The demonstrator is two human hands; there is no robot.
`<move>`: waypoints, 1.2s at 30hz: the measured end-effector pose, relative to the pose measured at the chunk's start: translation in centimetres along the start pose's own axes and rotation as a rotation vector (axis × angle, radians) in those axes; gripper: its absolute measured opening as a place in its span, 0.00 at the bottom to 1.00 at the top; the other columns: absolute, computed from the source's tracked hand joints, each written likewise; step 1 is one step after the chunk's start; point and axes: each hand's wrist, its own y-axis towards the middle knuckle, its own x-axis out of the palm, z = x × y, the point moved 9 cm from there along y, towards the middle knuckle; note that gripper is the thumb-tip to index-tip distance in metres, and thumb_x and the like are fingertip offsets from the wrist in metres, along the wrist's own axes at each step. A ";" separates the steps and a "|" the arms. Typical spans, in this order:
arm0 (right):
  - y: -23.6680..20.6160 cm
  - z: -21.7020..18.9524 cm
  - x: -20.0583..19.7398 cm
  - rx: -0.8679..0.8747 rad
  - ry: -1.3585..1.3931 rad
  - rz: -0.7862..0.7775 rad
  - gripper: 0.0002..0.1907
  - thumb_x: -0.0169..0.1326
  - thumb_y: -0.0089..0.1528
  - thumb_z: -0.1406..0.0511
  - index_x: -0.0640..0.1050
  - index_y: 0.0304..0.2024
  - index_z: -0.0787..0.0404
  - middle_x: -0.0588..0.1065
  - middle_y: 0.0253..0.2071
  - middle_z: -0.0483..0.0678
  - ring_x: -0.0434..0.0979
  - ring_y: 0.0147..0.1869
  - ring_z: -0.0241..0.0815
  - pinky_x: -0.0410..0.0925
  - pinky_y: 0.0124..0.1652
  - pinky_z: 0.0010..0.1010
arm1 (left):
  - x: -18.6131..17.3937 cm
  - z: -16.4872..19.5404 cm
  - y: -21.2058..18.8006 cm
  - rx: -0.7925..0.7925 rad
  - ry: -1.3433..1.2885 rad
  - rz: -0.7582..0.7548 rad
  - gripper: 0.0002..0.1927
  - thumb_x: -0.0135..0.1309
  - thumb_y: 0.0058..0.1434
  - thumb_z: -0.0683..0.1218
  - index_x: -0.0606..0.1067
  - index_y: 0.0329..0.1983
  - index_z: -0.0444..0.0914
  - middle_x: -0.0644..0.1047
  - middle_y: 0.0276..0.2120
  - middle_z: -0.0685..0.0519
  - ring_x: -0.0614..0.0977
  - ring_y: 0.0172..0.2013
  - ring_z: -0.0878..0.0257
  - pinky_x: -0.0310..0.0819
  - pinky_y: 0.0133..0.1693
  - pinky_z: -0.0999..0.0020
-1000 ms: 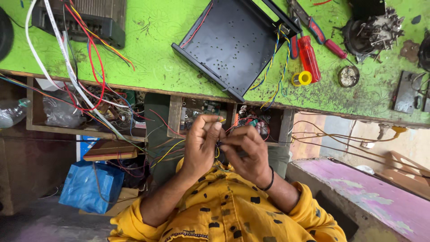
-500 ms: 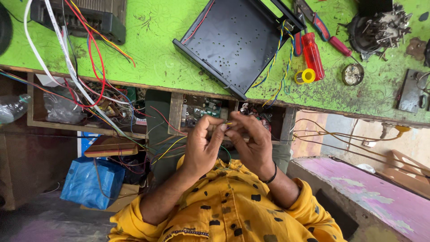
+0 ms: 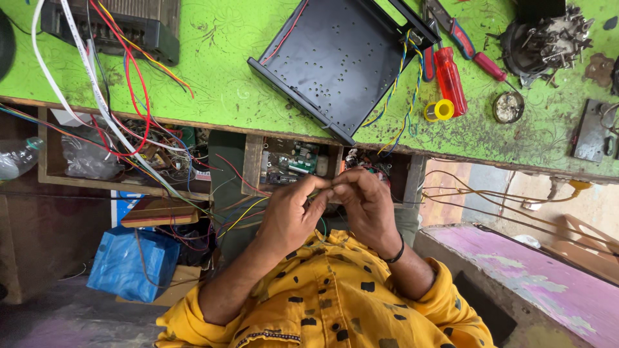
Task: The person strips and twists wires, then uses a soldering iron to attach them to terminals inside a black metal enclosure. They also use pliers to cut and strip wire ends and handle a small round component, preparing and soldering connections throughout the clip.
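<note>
Pinched together below the green table [image 3: 213,84]: left hand [image 3: 293,216] and right hand [image 3: 367,209], fingertips clamped on thin coloured wire ends [image 3: 322,191], held close, likely for fine twisting; black metal chassis [image 3: 338,61] parked above.

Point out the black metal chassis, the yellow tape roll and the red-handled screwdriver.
black metal chassis [image 3: 335,61], head view, on its perforated floor.
yellow tape roll [image 3: 445,109], head view, on its outer ring.
red-handled screwdriver [image 3: 449,78], head view, mid-handle.
</note>
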 end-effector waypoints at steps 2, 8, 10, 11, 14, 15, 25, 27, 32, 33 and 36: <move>0.0 0.4 0.0 0.036 -0.012 0.007 0.01 0.51 0.70 0.71 0.73 0.43 0.65 0.74 0.39 0.45 0.81 0.41 0.31 0.74 0.40 0.22 | 0.2 0.0 0.0 -0.003 0.013 -0.033 0.06 0.57 0.66 0.41 0.74 0.43 0.34 0.79 0.28 0.45 0.83 0.28 0.52 0.72 0.30 0.61; -0.1 -0.8 -0.2 -0.104 -0.216 -0.033 0.04 0.49 0.72 0.69 0.73 0.44 0.64 0.73 0.37 0.44 0.74 0.39 0.32 0.69 0.40 0.25 | 0.3 -0.5 0.2 -0.070 -0.003 -0.083 0.06 0.57 0.66 0.42 0.75 0.41 0.34 0.80 0.27 0.45 0.83 0.27 0.55 0.72 0.30 0.63; -0.1 0.3 -0.2 0.001 -0.086 -0.042 0.04 0.48 0.73 0.69 0.73 0.44 0.64 0.73 0.36 0.44 0.74 0.38 0.31 0.70 0.40 0.24 | 0.1 -0.1 0.3 -0.033 -0.071 -0.069 0.06 0.57 0.67 0.43 0.75 0.41 0.34 0.81 0.30 0.46 0.85 0.30 0.58 0.75 0.33 0.66; -0.2 0.8 -0.1 0.053 -0.021 -0.047 0.04 0.48 0.73 0.69 0.73 0.45 0.64 0.73 0.36 0.43 0.73 0.38 0.31 0.70 0.40 0.24 | -0.1 0.1 0.3 -0.015 -0.105 -0.061 0.06 0.56 0.68 0.43 0.75 0.41 0.34 0.82 0.32 0.47 0.86 0.32 0.60 0.76 0.34 0.67; -0.5 1.9 0.1 0.150 0.196 -0.050 0.04 0.48 0.71 0.69 0.73 0.47 0.65 0.74 0.39 0.43 0.75 0.43 0.29 0.72 0.44 0.24 | 0.0 -0.7 0.3 -0.109 -0.177 -0.071 0.07 0.57 0.67 0.44 0.75 0.40 0.33 0.82 0.31 0.50 0.84 0.32 0.64 0.76 0.36 0.69; -0.6 1.9 0.0 0.127 0.158 -0.048 0.04 0.49 0.72 0.69 0.73 0.46 0.64 0.74 0.39 0.43 0.75 0.42 0.29 0.72 0.43 0.24 | 0.1 -0.7 0.2 -0.103 -0.172 -0.085 0.07 0.57 0.67 0.43 0.75 0.39 0.33 0.82 0.31 0.50 0.84 0.33 0.64 0.76 0.36 0.69; -0.1 1.7 -2.2 0.054 0.261 0.048 0.07 0.50 0.74 0.66 0.75 0.50 0.64 0.76 0.41 0.43 0.76 0.42 0.29 0.72 0.42 0.22 | -0.7 -3.3 -0.1 -0.209 -0.233 -0.019 0.05 0.58 0.67 0.42 0.75 0.37 0.36 0.74 0.21 0.60 0.69 0.23 0.77 0.61 0.26 0.77; -0.2 0.8 -2.0 0.045 0.164 0.026 0.09 0.52 0.71 0.66 0.75 0.52 0.64 0.76 0.42 0.43 0.76 0.42 0.29 0.71 0.42 0.22 | -0.7 -3.5 -0.2 -0.233 -0.272 -0.019 0.05 0.58 0.68 0.42 0.75 0.37 0.35 0.71 0.21 0.61 0.67 0.23 0.78 0.58 0.25 0.77; 0.0 -1.8 -0.7 -0.048 -0.164 -0.014 0.06 0.60 0.66 0.67 0.80 0.44 0.64 0.76 0.36 0.46 0.75 0.38 0.35 0.68 0.37 0.26 | -0.1 -2.1 -0.2 -0.131 -0.209 -0.065 0.04 0.57 0.67 0.40 0.74 0.39 0.34 0.75 0.25 0.61 0.71 0.28 0.78 0.64 0.28 0.77; 0.1 -2.0 -0.6 -0.064 -0.161 -0.031 0.05 0.59 0.66 0.68 0.80 0.42 0.64 0.77 0.36 0.46 0.75 0.38 0.35 0.68 0.37 0.27 | 0.2 -2.6 -0.3 -0.193 -0.193 -0.092 0.04 0.57 0.66 0.41 0.75 0.38 0.34 0.75 0.24 0.60 0.70 0.26 0.77 0.63 0.27 0.76; -0.2 -1.6 -0.5 -0.088 -0.140 -0.084 0.03 0.57 0.64 0.70 0.79 0.39 0.64 0.77 0.35 0.46 0.76 0.37 0.34 0.69 0.36 0.27 | 1.0 -3.5 -1.0 -0.276 -0.180 -0.157 0.05 0.58 0.65 0.42 0.76 0.37 0.35 0.76 0.22 0.57 0.71 0.24 0.75 0.63 0.26 0.74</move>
